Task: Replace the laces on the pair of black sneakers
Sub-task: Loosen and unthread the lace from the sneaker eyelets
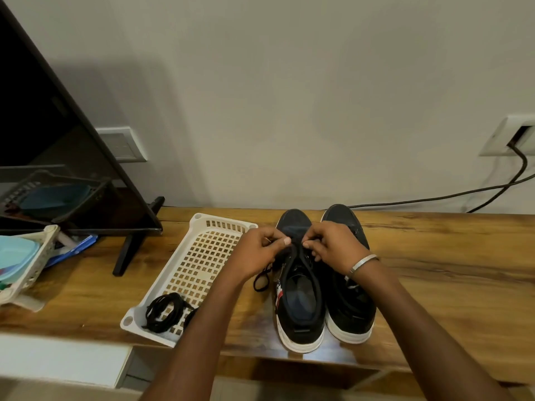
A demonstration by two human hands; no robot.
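Two black sneakers with white soles stand side by side on the wooden table, toes toward the wall: the left sneaker (299, 308) and the right sneaker (351, 314). My left hand (257, 253) and my right hand (333, 246) meet over the left sneaker's eyelets, each pinching its black lace (262, 280), whose loose end trails off the shoe's left side. A bundle of black laces (163, 312) lies in the near end of a white perforated tray (202, 256) to the left of the shoes.
A dark TV screen on a black stand (127, 250) fills the left. A second white basket (29, 264) with teal and blue items sits at the far left edge. Black cables (463, 192) run along the wall behind the right sneaker. Bare wood extends to the right.
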